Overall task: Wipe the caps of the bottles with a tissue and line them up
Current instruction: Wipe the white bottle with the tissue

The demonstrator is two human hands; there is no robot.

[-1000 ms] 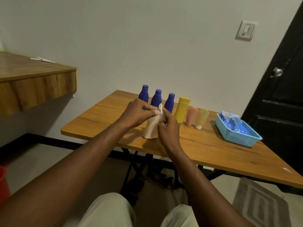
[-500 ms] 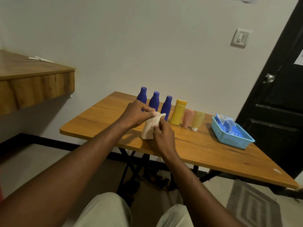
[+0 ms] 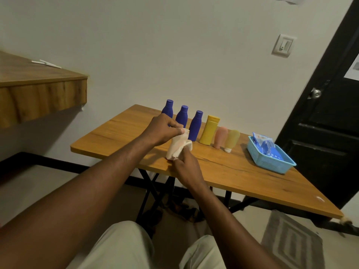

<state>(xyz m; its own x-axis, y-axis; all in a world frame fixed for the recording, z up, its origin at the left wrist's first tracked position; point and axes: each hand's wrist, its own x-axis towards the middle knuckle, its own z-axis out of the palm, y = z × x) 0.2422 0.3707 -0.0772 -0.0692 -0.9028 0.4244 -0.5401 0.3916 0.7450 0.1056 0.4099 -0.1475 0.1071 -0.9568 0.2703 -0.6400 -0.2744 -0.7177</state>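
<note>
Near the table's front edge I hold a pale cream bottle tilted, with a white tissue over its top end. My left hand pinches the tissue against that top end. My right hand grips the bottle's lower end from the near side. Behind them a row stands along the back of the wooden table: three blue bottles, a yellow bottle, a pink tube and a yellowish tube. My left hand partly hides the leftmost blue bottle.
A light blue basket with blue tissue packets sits at the table's right. A wooden shelf juts out at the left. A black door stands at the right, and a grey mat lies on the floor.
My right hand slid from the bottle's top down to its lower end. The bottle now leans more, and my left hand stays at its top with the tissue.
</note>
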